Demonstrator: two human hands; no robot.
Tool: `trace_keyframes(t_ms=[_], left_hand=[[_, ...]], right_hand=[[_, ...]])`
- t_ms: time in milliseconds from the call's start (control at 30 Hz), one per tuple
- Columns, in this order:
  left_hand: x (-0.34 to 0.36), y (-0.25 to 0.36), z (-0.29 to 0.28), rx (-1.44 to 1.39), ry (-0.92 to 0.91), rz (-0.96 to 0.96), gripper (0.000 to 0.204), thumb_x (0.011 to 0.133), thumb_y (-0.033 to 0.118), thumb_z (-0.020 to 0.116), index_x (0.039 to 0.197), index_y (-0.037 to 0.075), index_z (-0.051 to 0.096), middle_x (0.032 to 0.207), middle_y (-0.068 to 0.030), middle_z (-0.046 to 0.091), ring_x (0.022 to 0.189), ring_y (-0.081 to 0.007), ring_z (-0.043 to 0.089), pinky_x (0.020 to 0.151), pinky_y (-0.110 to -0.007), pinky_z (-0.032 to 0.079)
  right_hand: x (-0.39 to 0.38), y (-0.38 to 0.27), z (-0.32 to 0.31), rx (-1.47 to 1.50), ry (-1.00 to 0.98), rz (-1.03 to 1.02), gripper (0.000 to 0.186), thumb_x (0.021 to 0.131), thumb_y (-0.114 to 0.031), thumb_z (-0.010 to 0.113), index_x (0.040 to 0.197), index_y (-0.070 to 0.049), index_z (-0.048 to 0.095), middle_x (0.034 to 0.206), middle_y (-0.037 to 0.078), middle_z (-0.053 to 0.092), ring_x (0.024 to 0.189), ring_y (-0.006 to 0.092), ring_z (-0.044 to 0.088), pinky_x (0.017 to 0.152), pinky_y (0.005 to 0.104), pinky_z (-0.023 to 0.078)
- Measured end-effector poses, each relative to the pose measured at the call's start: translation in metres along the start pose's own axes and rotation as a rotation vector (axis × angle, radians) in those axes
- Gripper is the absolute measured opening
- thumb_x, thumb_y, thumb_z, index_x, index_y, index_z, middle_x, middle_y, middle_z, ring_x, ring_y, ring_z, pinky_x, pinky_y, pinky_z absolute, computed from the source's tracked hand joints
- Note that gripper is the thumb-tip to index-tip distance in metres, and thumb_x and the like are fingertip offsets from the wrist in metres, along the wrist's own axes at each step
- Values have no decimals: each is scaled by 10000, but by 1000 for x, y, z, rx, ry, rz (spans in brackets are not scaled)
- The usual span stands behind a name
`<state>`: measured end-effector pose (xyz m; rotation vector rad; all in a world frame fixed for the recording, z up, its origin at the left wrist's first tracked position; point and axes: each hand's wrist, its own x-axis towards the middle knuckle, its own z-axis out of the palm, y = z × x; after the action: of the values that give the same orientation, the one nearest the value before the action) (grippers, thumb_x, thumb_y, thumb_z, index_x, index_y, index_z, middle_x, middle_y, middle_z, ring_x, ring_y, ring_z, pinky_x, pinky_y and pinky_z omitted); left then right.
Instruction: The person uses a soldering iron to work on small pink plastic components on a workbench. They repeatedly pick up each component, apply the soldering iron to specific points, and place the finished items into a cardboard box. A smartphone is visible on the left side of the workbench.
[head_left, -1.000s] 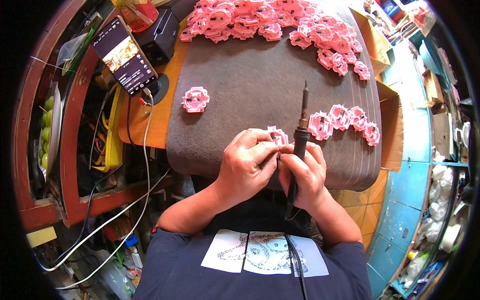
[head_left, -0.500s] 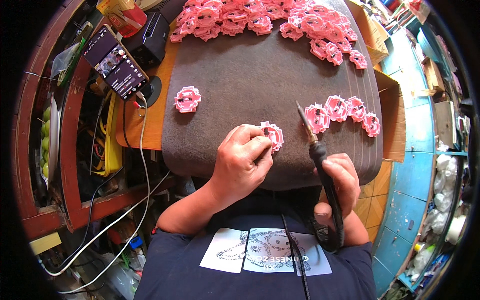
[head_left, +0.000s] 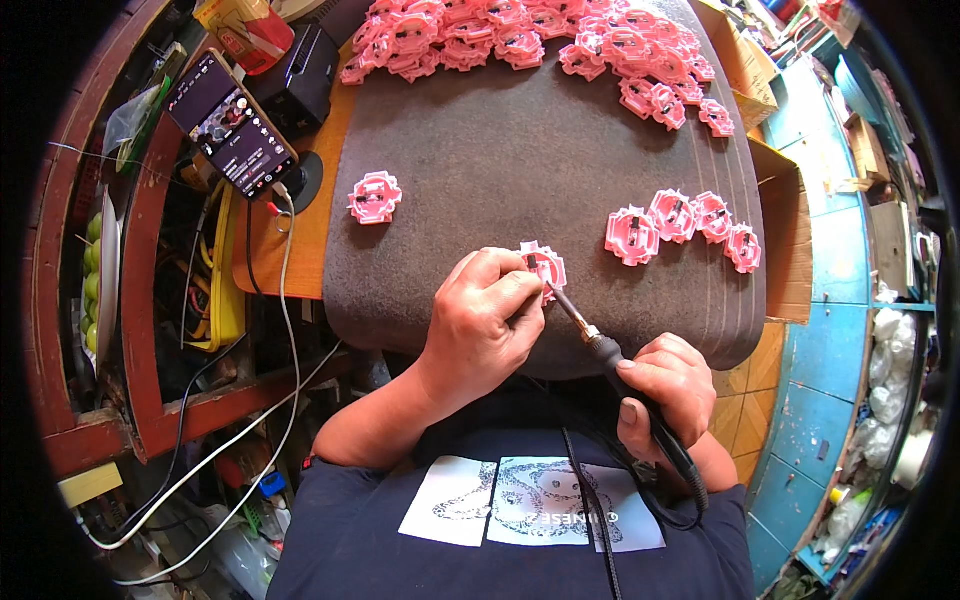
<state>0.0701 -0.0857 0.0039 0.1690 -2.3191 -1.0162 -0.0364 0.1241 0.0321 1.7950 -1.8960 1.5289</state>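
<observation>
A soldering iron (head_left: 603,347) with a black grip is in my right hand (head_left: 672,392), thumb and fingers closed round the handle. Its tip reaches up and left to a pink plastic part (head_left: 544,265) with small black pieces in it. Over the left edge of that part, my left hand (head_left: 487,308) is closed in a pinch close to the iron's tip. What those fingers pinch is hidden. Another pink part (head_left: 376,198) lies by itself to the left. To the right, several more pink parts (head_left: 673,216) form a slanting row.
A heap of pink parts (head_left: 470,30) covers the far edge of the dark mat (head_left: 460,140). At the left, a phone (head_left: 230,125) on a stand is plugged into a white cable (head_left: 291,330). Cardboard boxes (head_left: 785,225) stand along the right side.
My right hand has swung the soldering iron's tip down and left, from beside the right-hand row to the pink part by my left hand. My left hand stays in place.
</observation>
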Motion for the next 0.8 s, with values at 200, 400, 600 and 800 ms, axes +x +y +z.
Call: trace_keyframes(t_ms=[200,400,600,800], left_hand=[[0,0,0,11,2,6,163,801,-64,789,924,23,728,969,-113,674,860,-278,707,760,-375,575],[0,0,1,15,6,11,173,791,-65,789,923,25,724,970,-111,672,857,-283,706,756,-380,575],[-1,-1,1,12,12,8,169,790,-63,787,919,26,724,962,-110,669,854,-286,703,752,-382,572],[1,0,1,11,15,15,163,790,-57,789,915,25,724,959,-113,670,849,-290,701,749,-384,570]], right_hand=[[1,-1,1,-8,-5,2,250,927,-120,719,1109,29,635,699,86,621,552,249,582,530,380,448],[6,-3,1,-50,-30,-25,207,910,-102,720,1049,35,650,680,80,607,527,242,565,511,376,429],[8,-3,2,-25,-25,-7,203,901,-83,718,1046,42,650,668,77,596,518,239,560,506,374,425],[7,-4,2,-23,-29,-6,202,893,-72,721,1044,42,648,666,79,590,523,241,559,508,376,428]])
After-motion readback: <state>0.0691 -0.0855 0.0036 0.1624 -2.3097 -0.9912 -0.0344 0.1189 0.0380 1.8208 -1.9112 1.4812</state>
